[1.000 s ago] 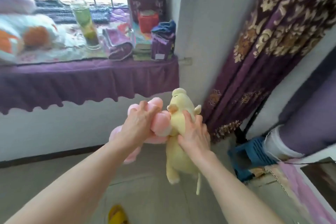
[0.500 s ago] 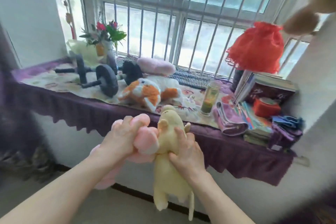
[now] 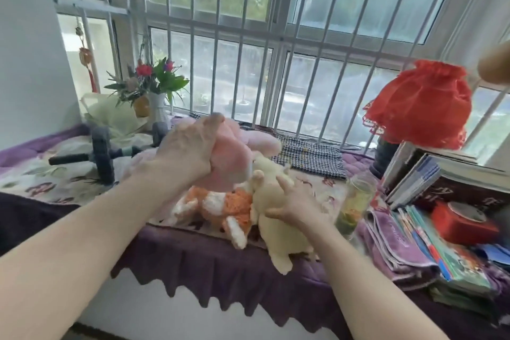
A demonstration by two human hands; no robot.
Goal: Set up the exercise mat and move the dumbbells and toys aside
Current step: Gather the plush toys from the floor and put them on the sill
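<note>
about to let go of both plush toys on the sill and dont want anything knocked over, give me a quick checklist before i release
1. Pink plush toy over the sill: ok, left hand grips it above the purple-covered window sill.
2. Pale yellow plush toy supported: not ok, its lower end hangs over the sill's edge.
3. Right hand grip: ok, fingers spread on the yellow toy.
4. Glass jar of green drink clearance: not ok, just right of the right hand.
5. Orange and white plush toy: ok, lying on the sill.
6. Black dumbbell: ok, off to the left.
</note>
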